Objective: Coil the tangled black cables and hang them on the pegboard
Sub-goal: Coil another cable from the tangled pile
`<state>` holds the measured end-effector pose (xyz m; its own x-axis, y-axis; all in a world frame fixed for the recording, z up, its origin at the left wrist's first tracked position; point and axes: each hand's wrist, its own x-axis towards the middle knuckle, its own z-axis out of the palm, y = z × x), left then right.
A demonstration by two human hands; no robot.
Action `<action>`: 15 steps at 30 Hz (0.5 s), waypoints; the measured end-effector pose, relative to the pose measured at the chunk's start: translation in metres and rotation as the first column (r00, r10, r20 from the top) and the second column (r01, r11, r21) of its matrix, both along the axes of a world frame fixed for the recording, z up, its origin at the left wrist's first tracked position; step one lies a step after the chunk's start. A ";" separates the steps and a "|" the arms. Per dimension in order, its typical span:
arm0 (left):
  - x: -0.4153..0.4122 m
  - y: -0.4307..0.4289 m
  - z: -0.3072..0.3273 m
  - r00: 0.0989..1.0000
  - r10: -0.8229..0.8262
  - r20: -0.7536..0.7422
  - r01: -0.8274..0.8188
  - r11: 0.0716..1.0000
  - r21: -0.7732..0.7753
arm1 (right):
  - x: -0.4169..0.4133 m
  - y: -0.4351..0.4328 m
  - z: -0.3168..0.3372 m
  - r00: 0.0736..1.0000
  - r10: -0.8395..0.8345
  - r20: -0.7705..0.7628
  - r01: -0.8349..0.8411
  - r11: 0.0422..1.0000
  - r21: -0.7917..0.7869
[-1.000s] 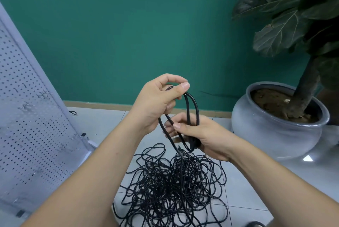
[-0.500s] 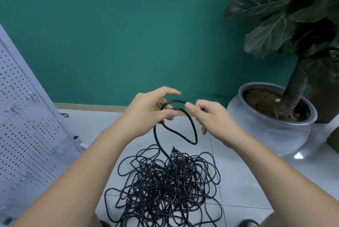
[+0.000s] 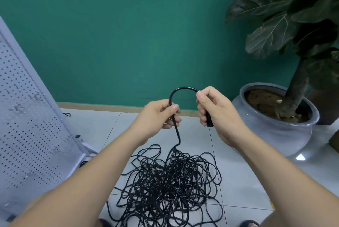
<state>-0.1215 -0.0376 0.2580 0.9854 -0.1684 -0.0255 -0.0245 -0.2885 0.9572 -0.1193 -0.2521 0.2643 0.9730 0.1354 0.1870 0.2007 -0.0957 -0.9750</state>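
Note:
A tangled heap of thin black cables lies on the tiled floor below my hands. One thicker cable end rises from the heap and arches between my hands. My left hand pinches this cable between thumb and fingers where it climbs from the pile. My right hand grips the cable's plug end, whose black tip shows under the fingers. The white pegboard leans at the left, with small metal hooks on it.
A grey ceramic pot with a large-leafed plant stands at the right. A green wall with a wooden skirting runs behind. A small black cable loop lies on the floor by the pegboard. My feet show at the bottom edge.
The small loop held between my hands has been pulled apart into a single arch. My right hand moved right and now grips the plug end; my left hand slid down the cable.

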 end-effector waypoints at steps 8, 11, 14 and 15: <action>-0.005 -0.011 0.020 0.990 0.083 0.112 -0.062 0.982 -0.177 | -0.018 0.023 -0.014 0.948 0.188 -0.256 -0.254 0.933 -0.256; -0.003 -0.010 0.023 0.991 0.075 0.107 -0.050 0.975 -0.218 | -0.018 0.025 -0.014 0.947 0.159 -0.280 -0.266 0.878 -0.399; 0.000 -0.009 0.027 0.989 0.092 0.120 -0.060 0.968 -0.244 | -0.019 0.029 -0.014 0.948 0.168 -0.270 -0.270 0.873 -0.406; 0.001 -0.009 0.028 0.985 0.110 0.130 -0.074 0.963 -0.258 | -0.020 0.032 -0.015 0.943 0.199 -0.267 -0.287 0.893 -0.348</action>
<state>-0.1209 -0.0463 0.2863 0.9873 -0.0599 0.1470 -0.1498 -0.0466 0.9876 -0.1396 -0.2205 0.2490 0.9103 0.3898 -0.1390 0.0514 -0.4398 -0.8966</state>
